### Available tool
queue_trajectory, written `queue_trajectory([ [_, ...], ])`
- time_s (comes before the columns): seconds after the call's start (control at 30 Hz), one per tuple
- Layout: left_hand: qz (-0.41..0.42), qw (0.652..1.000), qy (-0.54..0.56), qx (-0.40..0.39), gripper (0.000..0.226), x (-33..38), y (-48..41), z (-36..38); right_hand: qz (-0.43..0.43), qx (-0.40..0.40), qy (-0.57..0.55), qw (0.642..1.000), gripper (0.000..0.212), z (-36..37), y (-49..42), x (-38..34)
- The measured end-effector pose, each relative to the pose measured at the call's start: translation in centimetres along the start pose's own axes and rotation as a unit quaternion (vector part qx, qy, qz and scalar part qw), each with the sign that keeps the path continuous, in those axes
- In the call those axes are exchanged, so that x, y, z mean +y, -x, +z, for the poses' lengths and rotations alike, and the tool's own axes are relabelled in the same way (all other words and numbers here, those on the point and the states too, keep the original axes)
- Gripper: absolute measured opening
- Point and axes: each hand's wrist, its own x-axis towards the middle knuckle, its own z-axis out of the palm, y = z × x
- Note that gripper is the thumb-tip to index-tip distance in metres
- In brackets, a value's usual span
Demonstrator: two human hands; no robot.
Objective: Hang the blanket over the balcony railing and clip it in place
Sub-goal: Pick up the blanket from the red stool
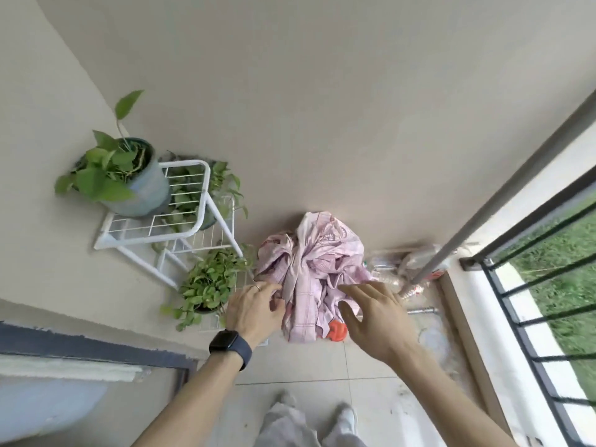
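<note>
A crumpled pink patterned blanket [314, 262] is heaped on an orange object [337, 330] against the beige wall. My left hand [254, 309], with a dark watch on the wrist, pinches a fold at the blanket's lower left edge. Just in front of the blanket's right side my right hand [375, 314] hovers with its fingers spread, holding nothing. The dark balcony railing [529, 304] with horizontal bars runs along the right side. No clips are visible.
A white wire plant stand [167, 227] with potted green plants [122, 175] stands left of the blanket. A grey diagonal pole [503, 195] crosses at right, with plastic bottles and bags [403, 262] at its foot. Tiled floor lies below; my feet show at the bottom.
</note>
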Motion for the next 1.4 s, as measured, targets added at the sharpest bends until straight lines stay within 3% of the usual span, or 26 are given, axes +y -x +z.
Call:
queue_trajectory([
  [0.13,-0.040,0.995,0.043,-0.078,0.034,-1.4,-6.5,4.0,0.022,-0.062,0.008,0.998,0.047,3.8,-5.8,1.1],
  [0.33,-0.133,0.963,0.085,-0.216,0.064,-4.1,-15.4,10.6,0.084,-0.182,-0.012,0.980,0.053,11.1,-13.7,2.4],
  [0.43,-0.167,0.951,0.141,-0.218,0.105,-5.2,-18.6,14.2,0.103,-0.256,0.014,0.961,0.068,14.4,-17.5,3.1],
  [0.6,-0.136,0.964,0.037,-0.225,0.127,-5.5,-23.0,18.4,0.053,-0.271,0.078,0.958,0.104,20.1,-24.1,5.6],
  [0.67,-0.145,0.963,0.049,-0.221,0.134,-5.4,-24.0,20.0,0.006,-0.272,0.114,0.956,0.111,22.0,-26.8,6.6],
  [0.8,-0.162,0.964,0.058,-0.205,0.130,-5.7,-24.8,22.4,-0.063,-0.261,0.165,0.949,0.111,26.1,-30.1,8.7],
  [0.9,-0.140,0.970,0.016,-0.200,0.106,-6.1,-25.4,21.8,-0.074,-0.252,0.175,0.949,0.081,27.2,-31.2,9.7],
  [1.0,-0.121,0.968,0.090,-0.202,0.092,-5.0,-26.6,18.2,-0.051,-0.186,0.093,0.977,0.056,23.9,-31.5,9.1],
  [1.13,-0.025,0.968,0.208,-0.139,0.076,-0.8,-29.4,8.8,0.002,-0.080,-0.021,0.997,0.047,13.5,-32.2,8.1],
  [1.4,0.196,0.898,0.389,-0.071,0.064,14.5,-33.8,-18.1,0.081,0.152,-0.242,0.955,0.028,-17.4,-33.6,0.8],
])
